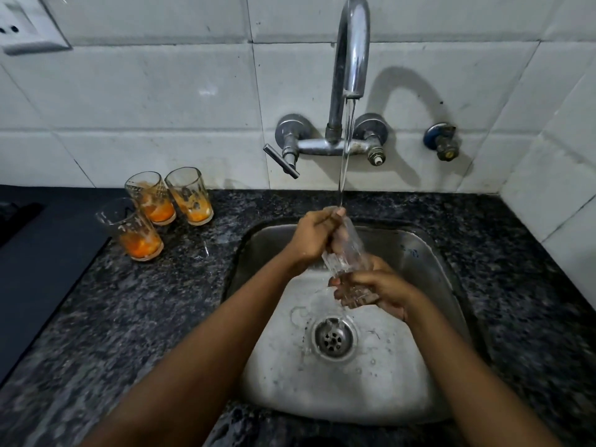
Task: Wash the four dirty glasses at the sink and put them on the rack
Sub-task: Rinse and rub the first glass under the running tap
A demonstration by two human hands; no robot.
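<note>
- Two bare forearms reach from the bottom edge over a steel sink (429,262), set into a dark speckled stone tabletop (167,304).
- Right hand (379,285) wraps around the base of a clear glass (346,250), fingers curled shut on it above the basin.
- Left hand (314,235) closes on the upper end of the same glass, at its rim, with fingers seemingly tucked into the mouth; the exact grip is hard to tell.
- Held tilted, the glass has its mouth raised toward the wall and its base lower, nearer the camera.
- Water (345,150) runs in a thin stream from a curved chrome tap (350,53) on the tiled wall (161,98) and lands at the left hand and the rim.
- Splashes and wet patches show on the basin floor around the drain (332,339), which lies below the hands.
- Three dirty glasses (154,211) stand upright on the tabletop left of the sink, well apart from the hands, grouped closely together, each smeared with orange residue pooled at the bottom.
- One dark mat or panel (42,250) covers the tabletop at far left, and a white socket (25,30) sits on the wall at top left.
</note>
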